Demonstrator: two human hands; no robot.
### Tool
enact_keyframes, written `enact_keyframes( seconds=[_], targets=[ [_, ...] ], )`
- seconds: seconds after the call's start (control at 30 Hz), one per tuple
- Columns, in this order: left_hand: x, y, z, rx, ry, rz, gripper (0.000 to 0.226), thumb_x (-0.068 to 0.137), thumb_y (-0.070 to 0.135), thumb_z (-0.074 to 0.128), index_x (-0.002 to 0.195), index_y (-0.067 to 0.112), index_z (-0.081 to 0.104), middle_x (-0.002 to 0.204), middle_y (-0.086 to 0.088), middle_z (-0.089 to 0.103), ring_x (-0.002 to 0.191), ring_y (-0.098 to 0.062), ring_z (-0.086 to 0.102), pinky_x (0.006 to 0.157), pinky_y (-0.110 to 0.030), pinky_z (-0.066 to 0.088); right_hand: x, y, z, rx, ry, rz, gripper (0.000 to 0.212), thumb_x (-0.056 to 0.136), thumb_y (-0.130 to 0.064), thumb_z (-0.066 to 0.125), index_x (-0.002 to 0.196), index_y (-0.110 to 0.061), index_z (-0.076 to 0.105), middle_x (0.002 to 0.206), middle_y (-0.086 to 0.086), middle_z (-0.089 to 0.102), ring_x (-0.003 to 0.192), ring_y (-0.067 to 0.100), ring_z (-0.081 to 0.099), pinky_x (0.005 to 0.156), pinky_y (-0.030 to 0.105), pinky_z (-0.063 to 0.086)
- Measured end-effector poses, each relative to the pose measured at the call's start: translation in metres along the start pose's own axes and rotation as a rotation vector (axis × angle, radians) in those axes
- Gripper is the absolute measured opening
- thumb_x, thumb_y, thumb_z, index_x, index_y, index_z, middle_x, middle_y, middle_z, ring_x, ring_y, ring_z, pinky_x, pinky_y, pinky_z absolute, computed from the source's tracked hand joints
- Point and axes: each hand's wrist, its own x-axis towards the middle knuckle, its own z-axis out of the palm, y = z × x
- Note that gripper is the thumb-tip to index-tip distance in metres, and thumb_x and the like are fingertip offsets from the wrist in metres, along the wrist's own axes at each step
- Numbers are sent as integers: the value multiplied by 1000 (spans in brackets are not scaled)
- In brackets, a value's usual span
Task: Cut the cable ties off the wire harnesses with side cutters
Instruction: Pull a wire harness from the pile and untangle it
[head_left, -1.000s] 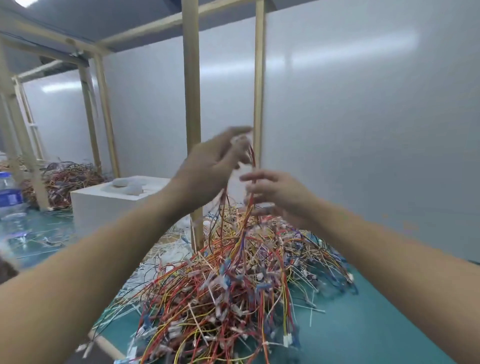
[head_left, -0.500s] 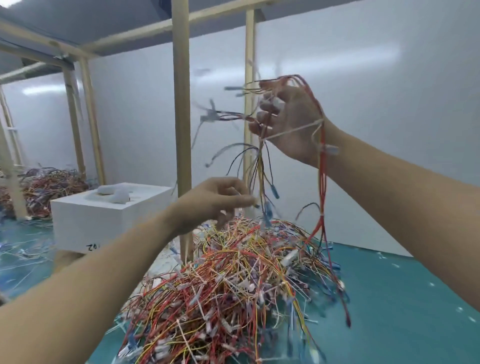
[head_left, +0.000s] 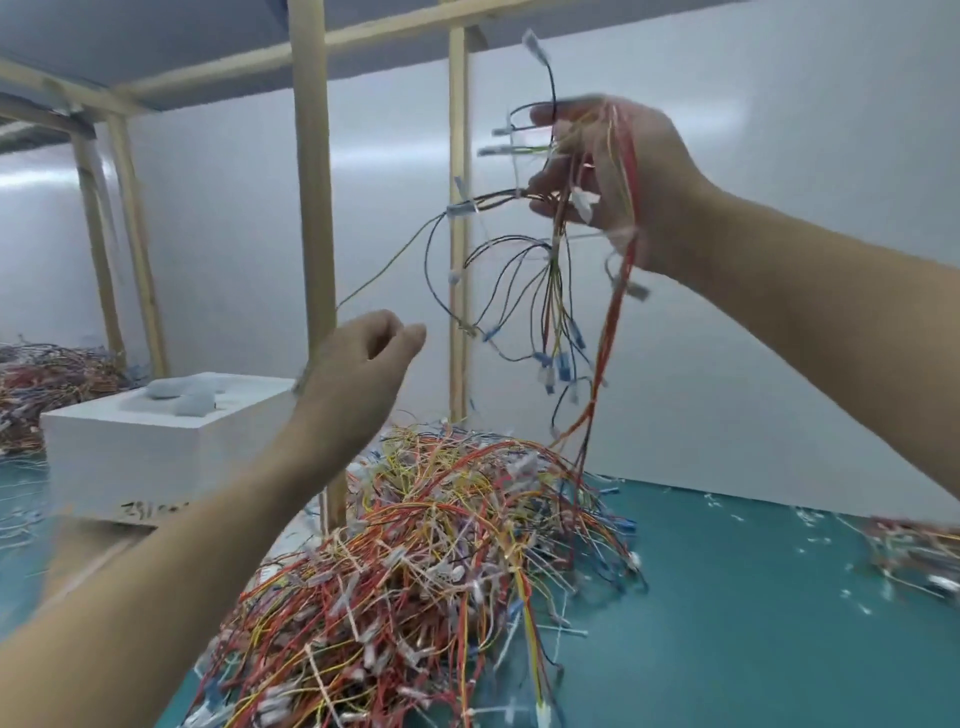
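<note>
A harness (head_left: 550, 270) is being held high by the right hand (head_left: 623, 171), its fingers (head_left: 543, 182) being curled round the bunched wires, probably so that the strands hang free of the pile (head_left: 426, 561) on the tabletop (head_left: 753, 597) and the ties show. The left hand (head_left: 358, 374) is being held lower, loosely curled (whether a strand is pinched cannot be told).
</note>
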Motion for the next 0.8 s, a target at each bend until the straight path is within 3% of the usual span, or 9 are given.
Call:
enact_keyframes(
  seconds=[0.07, 0.13, 0.2, 0.3, 0.4, 0.5, 0.57, 0.67, 0.8],
  targets=[
    [-24, 35, 18, -240, -135, 64, 49, 90, 61, 48, 78, 15, 58, 63, 0, 60, 56, -15, 59, 58, -41, 53, -2, -8, -9, -117, 58, -26, 31, 93, 2, 41, 111, -1, 66, 69, 8, 55, 69, 26, 57, 69, 40, 54],
    [-53, 67, 50, -390, -422, 56, 45, 81, 69, 58, 101, 29, 60, 90, 10, 69, 78, -6, 69, 68, -27, 59, -13, -6, -14, -293, 70, -34, 31, 93, 3, 41, 108, -3, 67, 68, 6, 57, 59, 20, 57, 59, 30, 50],
    [-84, 90, 86, -512, -558, 34, 38, 85, 54, 67, 115, 33, 57, 105, 8, 70, 93, -10, 70, 81, -28, 60, -29, 8, -23, -462, 68, -26, 29, 91, 3, 44, 107, -3, 68, 67, 3, 58, 47, 9, 55, 49, 21, 45],
    [-113, 105, 123, -774, -567, -108, 20, 103, 26, 50, 102, 9, 60, 69, -7, 67, 64, -24, 68, 62, -35, 60, -64, 29, -58, -612, 72, 32, 26, 91, -2, 48, 105, -10, 69, 67, 2, 63, 49, 5, 58, 53, 30, 54],
    [-121, 103, 145, -862, -604, -263, 27, 106, 25, 41, 93, 10, 59, 51, 1, 44, 34, -14, 40, 35, -18, 35, -104, 48, -105, -783, 95, 99, 19, 92, -11, 51, 100, -17, 68, 67, 4, 67, 56, 17, 64, 67, 46, 61],
    [-125, 96, 172, -1045, -644, -480, 20, 102, 23, 47, 93, 13, 61, 55, 4, 32, 34, -8, 23, 36, -11, 17, -143, 71, -151, -879, 136, 150, 18, 91, -15, 51, 100, -20, 66, 64, -2, 63, 52, 9, 60, 55, 40, 54],
    [-128, 87, 197, -1150, -623, -585, 11, 95, 23, 54, 96, 15, 60, 57, 6, 31, 36, -7, 23, 36, -13, 15, -169, 92, -175, -920, 155, 177, 31, 91, -17, 51, 118, -26, 62, 65, -10, 59, 49, -1, 54, 54, 29, 43],
    [-139, 65, 239, -1114, -525, -670, 12, 92, 15, 59, 102, 18, 55, 63, 4, 38, 42, -9, 31, 35, -19, 28, -212, 135, -200, -951, 56, 234, 54, 92, -18, 53, 144, -31, 44, 85, -8, 62, 63, -2, 52, 67, 28, 45],
    [-169, 18, 279, -631, -571, -577, 39, 95, -8, 48, 124, 18, 48, 90, -9, 50, 58, -17, 53, 59, -25, 52, -263, 202, -223, -1042, -140, 428, 73, 93, -14, 52, 154, -42, 24, 119, 2, 58, 99, 15, 55, 95, 30, 42]
  ],
)
